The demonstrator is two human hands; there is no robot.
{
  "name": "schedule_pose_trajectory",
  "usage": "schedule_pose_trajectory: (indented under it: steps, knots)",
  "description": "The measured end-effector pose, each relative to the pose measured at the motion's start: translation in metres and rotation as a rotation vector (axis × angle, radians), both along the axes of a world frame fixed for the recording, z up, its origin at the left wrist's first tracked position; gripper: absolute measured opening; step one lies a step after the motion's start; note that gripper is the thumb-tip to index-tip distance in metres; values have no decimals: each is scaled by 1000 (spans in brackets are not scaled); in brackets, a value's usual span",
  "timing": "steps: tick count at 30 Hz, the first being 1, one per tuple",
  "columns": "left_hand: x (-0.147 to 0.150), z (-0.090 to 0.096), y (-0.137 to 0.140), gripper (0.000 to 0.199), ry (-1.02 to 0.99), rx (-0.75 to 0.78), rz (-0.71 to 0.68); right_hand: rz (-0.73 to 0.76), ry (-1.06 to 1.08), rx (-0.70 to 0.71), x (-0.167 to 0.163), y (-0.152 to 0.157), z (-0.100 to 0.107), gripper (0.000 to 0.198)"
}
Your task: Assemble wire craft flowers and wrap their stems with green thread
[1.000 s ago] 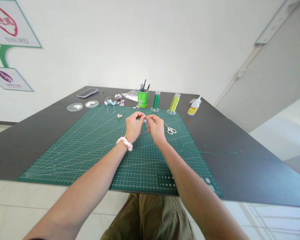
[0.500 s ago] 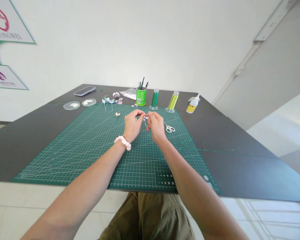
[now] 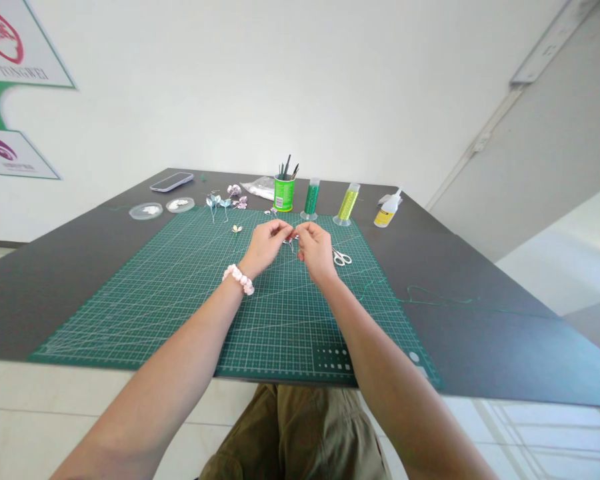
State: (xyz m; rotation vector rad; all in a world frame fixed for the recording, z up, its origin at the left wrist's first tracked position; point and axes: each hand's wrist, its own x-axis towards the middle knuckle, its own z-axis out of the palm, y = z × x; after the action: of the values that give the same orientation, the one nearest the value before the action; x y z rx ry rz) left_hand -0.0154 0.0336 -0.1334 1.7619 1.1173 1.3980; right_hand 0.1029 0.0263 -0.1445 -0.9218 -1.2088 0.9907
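Above the green cutting mat [image 3: 180, 300], my left hand [image 3: 266, 245] and my right hand [image 3: 316, 251] meet fingertip to fingertip. Both are closed in a pinch; whatever lies between the fingers is too small and too covered to name. Just below the fingertips, thin pale wire stems [image 3: 291, 245] show on or above the mat. White-handled scissors [image 3: 341, 258] lie right of my right hand, their blades partly hidden behind it. To the left of my left hand, a small cream flower [image 3: 237, 229] rests on the mat.
Blue flowers on wires [image 3: 219, 202] and a green pen cup [image 3: 283, 195] stand toward the back. Nearby are a dark green thread spool [image 3: 311, 199], a yellow-green spool [image 3: 347, 204] and a glue bottle [image 3: 387, 209]. Two shallow dishes [image 3: 146, 211] and a phone [image 3: 172, 181] lie left.
My left wrist has shifted slightly left and its hand has turned a little. Both hands stay pinched together at the fingertips. The whole view has drifted slightly.
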Motion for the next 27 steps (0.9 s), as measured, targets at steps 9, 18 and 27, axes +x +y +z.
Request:
schedule_pose_trajectory:
  steps: [9, 18, 27]
  knots:
    - [-17, 6, 0, 16, -29, -313, -175, 191, -94, 19, 5, 8, -7, 18]
    - [-21, 4, 4, 18, -107, -361, -283, 318, -72, 12, 8, 8, -5, 23]
    - [-21, 6, 3, 12, -157, -412, -312, 236, -49, 0, 8, 7, -5, 25]
